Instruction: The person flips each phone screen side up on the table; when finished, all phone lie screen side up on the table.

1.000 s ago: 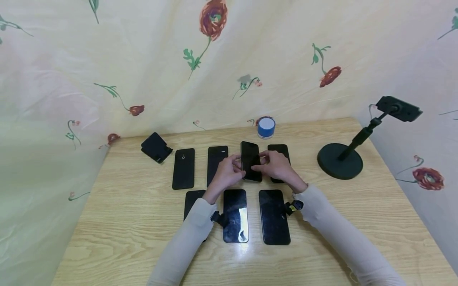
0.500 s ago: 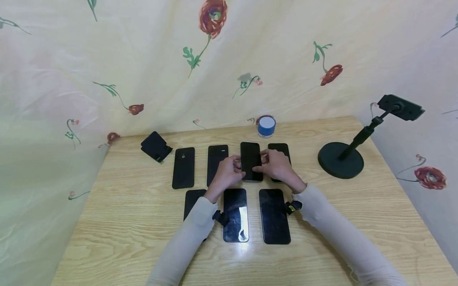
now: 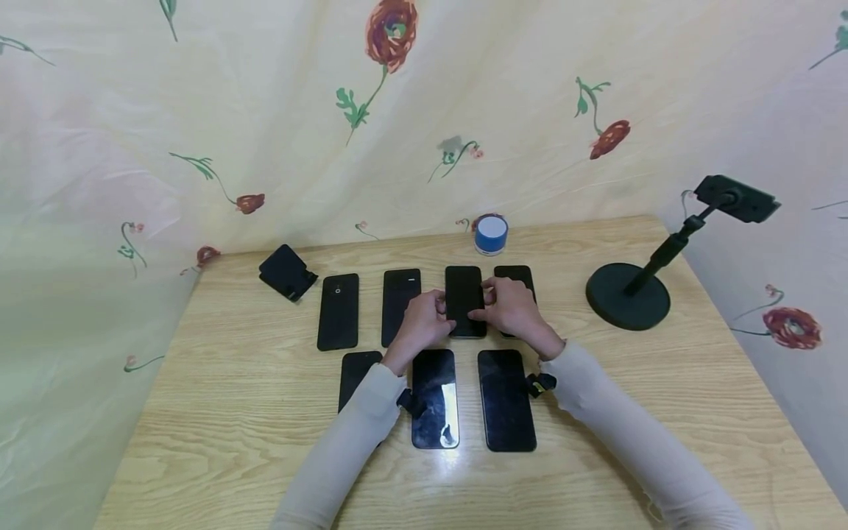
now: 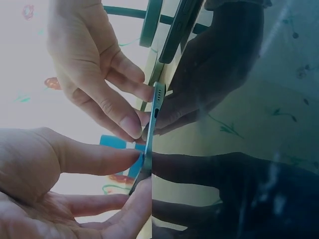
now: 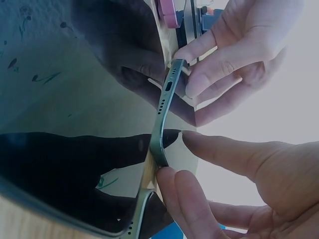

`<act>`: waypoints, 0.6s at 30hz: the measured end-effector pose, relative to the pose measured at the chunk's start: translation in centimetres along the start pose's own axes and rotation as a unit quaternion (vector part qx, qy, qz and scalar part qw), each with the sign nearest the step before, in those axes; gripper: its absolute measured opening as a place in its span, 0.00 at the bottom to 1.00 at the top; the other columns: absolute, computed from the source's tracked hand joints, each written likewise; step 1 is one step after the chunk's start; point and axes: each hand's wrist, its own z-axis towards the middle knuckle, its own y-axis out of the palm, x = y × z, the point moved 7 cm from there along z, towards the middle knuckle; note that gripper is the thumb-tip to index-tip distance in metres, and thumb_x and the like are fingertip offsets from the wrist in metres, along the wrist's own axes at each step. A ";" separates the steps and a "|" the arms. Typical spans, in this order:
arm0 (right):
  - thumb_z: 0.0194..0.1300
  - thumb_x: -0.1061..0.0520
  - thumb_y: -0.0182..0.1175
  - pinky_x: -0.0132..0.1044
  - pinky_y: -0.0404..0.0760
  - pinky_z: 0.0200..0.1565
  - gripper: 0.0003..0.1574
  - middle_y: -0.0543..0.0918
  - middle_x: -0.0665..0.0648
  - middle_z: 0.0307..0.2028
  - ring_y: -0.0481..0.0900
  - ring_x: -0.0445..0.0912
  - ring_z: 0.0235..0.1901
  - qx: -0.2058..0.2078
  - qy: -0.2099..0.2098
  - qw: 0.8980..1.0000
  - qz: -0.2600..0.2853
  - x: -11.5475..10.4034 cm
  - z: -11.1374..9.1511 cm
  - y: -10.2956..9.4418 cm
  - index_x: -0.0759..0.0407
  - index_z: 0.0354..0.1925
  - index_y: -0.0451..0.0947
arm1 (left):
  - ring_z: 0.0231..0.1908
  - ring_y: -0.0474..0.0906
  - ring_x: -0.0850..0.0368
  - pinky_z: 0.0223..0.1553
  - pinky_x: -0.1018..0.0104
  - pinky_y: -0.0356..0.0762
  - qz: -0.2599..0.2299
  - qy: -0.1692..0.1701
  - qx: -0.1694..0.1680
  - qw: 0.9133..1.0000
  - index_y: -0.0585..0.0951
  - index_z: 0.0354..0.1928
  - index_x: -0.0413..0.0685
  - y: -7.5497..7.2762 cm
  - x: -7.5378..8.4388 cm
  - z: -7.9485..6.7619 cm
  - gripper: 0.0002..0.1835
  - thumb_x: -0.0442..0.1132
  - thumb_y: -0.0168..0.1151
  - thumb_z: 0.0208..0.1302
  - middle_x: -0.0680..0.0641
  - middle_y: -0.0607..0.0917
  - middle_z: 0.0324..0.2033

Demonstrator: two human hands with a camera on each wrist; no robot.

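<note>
Both hands are on a black smartphone [image 3: 462, 293] in the middle of the back row. My left hand [image 3: 422, 322] holds its left edge, with the thumb at the lower corner. From the other side, my right hand [image 3: 513, 305] pinches the right edge, its thumb over the screen. The right wrist view shows the phone's bottom end [image 5: 168, 89], with its port and speaker holes, between the two hands. Whether its underside fully rests on the table cannot be told. Another phone [image 3: 514, 274] lies partly hidden behind the right hand.
Two phones [image 3: 338, 313] [image 3: 400, 294] lie left in the back row. A front row holds a phone [image 3: 358, 372] partly under the left sleeve, a shiny phone [image 3: 435, 419] and another [image 3: 506, 412]. Behind stand a blue cylinder [image 3: 491, 235], a black folded stand [image 3: 286, 271] and a round-based stand [image 3: 626, 302].
The held phone has turned slightly and now stands straighter in the row, its top edge a little nearer to me. Both hands keep their hold and have barely moved.
</note>
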 end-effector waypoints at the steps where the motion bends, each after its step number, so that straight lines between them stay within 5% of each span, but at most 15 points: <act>1: 0.60 0.50 0.77 0.34 0.71 0.30 0.42 0.85 0.62 0.39 0.77 0.49 0.31 0.001 -0.001 1.000 0.001 0.0 0.0 0.0 0.70 0.66 0.75 | 0.37 0.78 0.55 0.39 0.66 0.73 0.003 0.001 0.002 1.000 0.76 0.70 0.39 0.0 0.0 0.0 0.32 0.32 0.71 0.64 0.43 0.84 0.46; 9: 0.60 0.52 0.77 0.34 0.71 0.31 0.42 0.84 0.60 0.36 0.77 0.48 0.31 0.006 -0.010 1.000 0.006 -0.2 -0.2 -0.1 0.71 0.65 0.75 | 0.47 0.82 0.49 0.55 0.54 0.81 0.008 -0.017 0.009 1.000 0.75 0.70 0.41 -0.1 -0.2 0.1 0.34 0.33 0.75 0.61 0.42 0.85 0.52; 18: 0.60 0.51 0.77 0.38 0.77 0.39 0.42 0.89 0.65 0.44 0.83 0.52 0.39 0.005 -0.012 1.000 0.003 -0.2 -0.5 -0.2 0.70 0.66 0.75 | 0.50 0.87 0.48 0.57 0.52 0.83 -0.021 -0.009 -0.008 1.000 0.72 0.72 0.44 -0.1 -0.4 -0.1 0.38 0.30 0.75 0.59 0.40 0.84 0.55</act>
